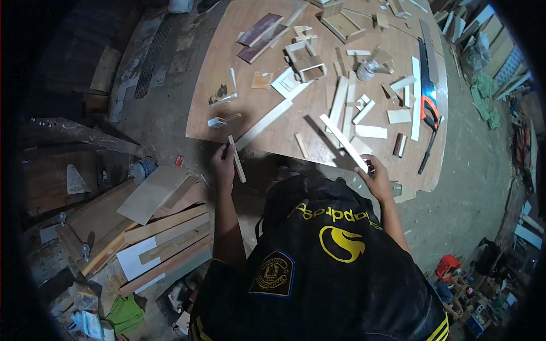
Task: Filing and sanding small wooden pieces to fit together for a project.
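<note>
My left hand [224, 161] is closed on a short, narrow wooden strip [239, 165], held just off the table's near edge at the left. In my right hand [376, 174] is the near end of a longer pale wooden strip [343, 140]. That strip slants away over the table [213, 128] and casts a shadow on it. A small wooden stick [301, 146] lies at the near edge between my hands. Beyond my left hand, a long pale board [263, 124] reaches the edge, and a small L-shaped wooden piece [223, 120] stands beside it.
Small open wooden boxes [305, 61], purple-brown boards [261, 37] and several offcuts [371, 132] cover the table. A handsaw [429, 108] with an orange handle and a clear jar [367, 70] are at the right. Boards [153, 193] are stacked at lower left; clutter [472, 295] lies lower right.
</note>
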The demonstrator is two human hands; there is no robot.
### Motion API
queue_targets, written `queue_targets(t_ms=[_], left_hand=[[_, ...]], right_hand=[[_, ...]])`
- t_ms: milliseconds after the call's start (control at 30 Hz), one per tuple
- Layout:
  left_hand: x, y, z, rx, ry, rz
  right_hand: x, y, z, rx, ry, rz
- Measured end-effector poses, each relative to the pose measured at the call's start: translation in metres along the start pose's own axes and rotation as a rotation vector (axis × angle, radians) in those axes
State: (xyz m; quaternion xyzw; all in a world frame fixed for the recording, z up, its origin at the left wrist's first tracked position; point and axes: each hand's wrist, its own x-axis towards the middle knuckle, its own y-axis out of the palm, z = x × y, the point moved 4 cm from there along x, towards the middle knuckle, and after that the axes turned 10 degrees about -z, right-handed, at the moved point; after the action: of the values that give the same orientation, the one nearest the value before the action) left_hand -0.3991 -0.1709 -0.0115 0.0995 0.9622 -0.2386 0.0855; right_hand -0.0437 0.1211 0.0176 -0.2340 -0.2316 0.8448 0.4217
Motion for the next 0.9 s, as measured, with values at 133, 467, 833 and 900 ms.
queue_targets(t_ms=[133,467,833,900], left_hand=[[0.043,-0.010,0.000,0.030,0.015,0.028],[0.071,-0.032,0.057,-0.002,-0.011,0.055],[0.087,-0.047,0.067,0.097,-0.010,-0.041],[0.095,-0.047,0.054,0.084,-0.078,-0.055]], right_hand=[[0.017,0.068,0.047,0.022,-0.079,0.059],[0.087,0.183,0.103,-0.297,-0.476,0.131],[0.133,0.213,0.107,-0.549,-0.523,0.102],[0.135,0.214,0.107,-0.588,-0.503,0.066]])
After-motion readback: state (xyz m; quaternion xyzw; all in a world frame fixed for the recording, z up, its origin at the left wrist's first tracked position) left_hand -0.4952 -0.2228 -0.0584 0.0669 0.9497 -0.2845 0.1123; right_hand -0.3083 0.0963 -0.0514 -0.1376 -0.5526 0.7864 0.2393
